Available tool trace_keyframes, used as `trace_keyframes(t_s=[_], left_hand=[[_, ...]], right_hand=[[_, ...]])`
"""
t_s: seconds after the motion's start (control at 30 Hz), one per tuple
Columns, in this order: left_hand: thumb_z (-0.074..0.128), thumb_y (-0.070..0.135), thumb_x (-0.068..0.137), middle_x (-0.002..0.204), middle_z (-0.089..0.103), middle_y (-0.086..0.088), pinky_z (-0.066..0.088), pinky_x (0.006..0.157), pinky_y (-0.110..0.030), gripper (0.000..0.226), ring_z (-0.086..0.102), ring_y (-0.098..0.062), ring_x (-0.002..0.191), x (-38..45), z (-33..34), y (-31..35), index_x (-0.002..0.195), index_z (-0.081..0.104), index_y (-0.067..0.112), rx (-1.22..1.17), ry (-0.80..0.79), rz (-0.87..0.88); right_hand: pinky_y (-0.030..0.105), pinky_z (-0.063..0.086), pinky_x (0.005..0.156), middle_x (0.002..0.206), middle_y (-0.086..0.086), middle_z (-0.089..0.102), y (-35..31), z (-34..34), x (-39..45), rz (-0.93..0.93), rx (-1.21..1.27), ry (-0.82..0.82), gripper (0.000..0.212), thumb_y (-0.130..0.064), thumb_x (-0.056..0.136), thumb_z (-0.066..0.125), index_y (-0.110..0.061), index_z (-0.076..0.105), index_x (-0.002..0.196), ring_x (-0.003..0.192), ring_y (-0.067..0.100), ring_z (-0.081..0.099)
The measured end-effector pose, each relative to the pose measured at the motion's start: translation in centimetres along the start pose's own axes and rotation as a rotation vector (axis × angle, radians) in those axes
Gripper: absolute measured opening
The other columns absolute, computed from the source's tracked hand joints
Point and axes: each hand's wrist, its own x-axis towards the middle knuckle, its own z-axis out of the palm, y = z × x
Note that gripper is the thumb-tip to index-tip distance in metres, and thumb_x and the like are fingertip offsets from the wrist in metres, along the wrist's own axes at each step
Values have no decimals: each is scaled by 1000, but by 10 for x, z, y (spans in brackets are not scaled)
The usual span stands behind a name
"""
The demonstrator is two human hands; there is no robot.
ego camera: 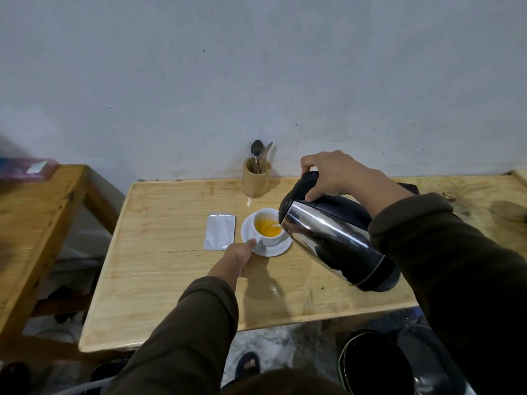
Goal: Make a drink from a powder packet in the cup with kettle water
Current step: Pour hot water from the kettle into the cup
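A white cup (pixel 271 240) stands on a white saucer (pixel 282 248) in the middle of the wooden table (pixel 171 275); orange liquid shows inside the cup. My right hand (pixel 332 178) grips the black handle of a steel kettle (pixel 328 238), tilted with its spout over the cup's right rim, and a thin stream of water runs in. My left hand (pixel 238 256) rests at the saucer's near-left edge, fingertips touching the cup's handle side. A silver powder packet (pixel 219 235) lies flat just left of the saucer.
A bamboo holder (pixel 255 181) with spoons stands at the table's back edge by the wall. A second wooden table (pixel 34 223) sits to the left. A black bin (pixel 373 363) stands on the floor at lower right. My sandalled foot (pixel 248 364) shows below the table.
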Motion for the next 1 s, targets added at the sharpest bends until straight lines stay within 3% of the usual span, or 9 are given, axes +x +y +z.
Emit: trace_keyframes(t_s=[0.13,0.3,1.0], left_hand=[[56,42,90,133,57,-14,43,95,-39,58,53,-30,122,-1,0,0,134,50,4,5,-1,3],[57,43,90,133,57,-14,43,102,-42,60,53,-30,122,-2,-1,0,135,49,5,14,1,7],[56,42,90,136,56,-15,41,103,-42,61,51,-31,125,-3,-2,0,136,48,3,32,-4,10]], right_hand=[[33,39,72,95,1,51,-1,-1,-1,-3,-2,5,40,-25,68,78,-20,56,101,88,25,48],[33,39,72,94,1,51,-3,0,-1,-1,-5,4,41,-25,68,79,-19,56,101,89,26,49],[33,39,70,94,1,51,1,1,-1,6,3,22,40,-25,69,79,-21,55,100,87,25,49]])
